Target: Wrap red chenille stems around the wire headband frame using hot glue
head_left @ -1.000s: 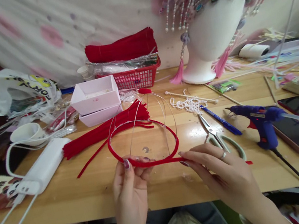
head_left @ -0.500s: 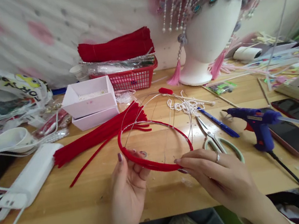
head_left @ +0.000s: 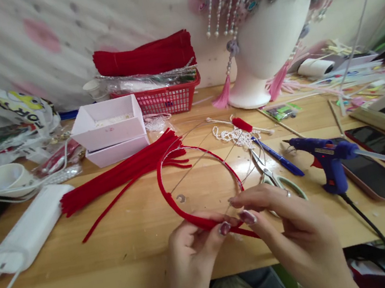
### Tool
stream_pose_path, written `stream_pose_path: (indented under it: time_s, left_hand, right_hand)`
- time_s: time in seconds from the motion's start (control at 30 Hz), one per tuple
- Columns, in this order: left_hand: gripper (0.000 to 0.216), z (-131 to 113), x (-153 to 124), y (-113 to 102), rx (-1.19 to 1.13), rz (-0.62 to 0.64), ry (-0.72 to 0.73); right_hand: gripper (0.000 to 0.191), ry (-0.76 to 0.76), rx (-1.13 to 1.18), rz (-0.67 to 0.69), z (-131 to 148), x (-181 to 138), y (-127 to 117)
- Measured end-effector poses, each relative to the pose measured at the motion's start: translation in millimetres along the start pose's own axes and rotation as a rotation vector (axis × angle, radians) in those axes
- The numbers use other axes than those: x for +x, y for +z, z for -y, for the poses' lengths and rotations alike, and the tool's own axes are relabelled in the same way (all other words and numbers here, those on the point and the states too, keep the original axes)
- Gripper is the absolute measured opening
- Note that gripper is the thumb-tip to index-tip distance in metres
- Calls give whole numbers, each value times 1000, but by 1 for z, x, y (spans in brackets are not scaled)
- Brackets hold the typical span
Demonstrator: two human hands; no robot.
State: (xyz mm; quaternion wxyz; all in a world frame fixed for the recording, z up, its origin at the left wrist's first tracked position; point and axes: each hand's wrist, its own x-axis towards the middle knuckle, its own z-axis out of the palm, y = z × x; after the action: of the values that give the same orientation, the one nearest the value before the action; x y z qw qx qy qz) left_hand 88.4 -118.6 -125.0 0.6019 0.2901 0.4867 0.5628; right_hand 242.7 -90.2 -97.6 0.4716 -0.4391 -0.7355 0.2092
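A wire hoop wrapped in red pipe cleaner is held above the table, with thin bare wires arching up from it. One wire carries a red fuzzy piece. My left hand pinches the hoop's near side between thumb and fingers. A red pipe cleaner end sticks out to the right, below the hoop. My right hand is closed at that spot, thumb and index finger together on the red pipe cleaner; its exact hold is partly hidden. Behind the hoop lies a bundle of red pipe cleaners.
Scissors, a blue pen and a bead string lie beyond my right hand. Further right are a glue gun and phones. White boxes, a red basket and a foam head stand behind.
My left hand has moved right along the hoop and now pinches its near side. The hoop has turned, its red fuzzy piece shifting right. A pipe cleaner end now shows by my right thumb.
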Motion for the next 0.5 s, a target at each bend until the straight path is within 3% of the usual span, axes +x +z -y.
stream_pose_path:
  time_s: [0.23,0.37,0.5]
  left_hand:
    - [14,9,1,-6,308,133,126]
    - [14,11,0,-9,296,118,166]
    - [9,8,-1,-5,246,111,181]
  right_hand:
    - [21,143,-60,140,3,-3,7]
    - [22,185,-88,250,2,-8,4]
    - [20,189,-63,257,4,-9,4]
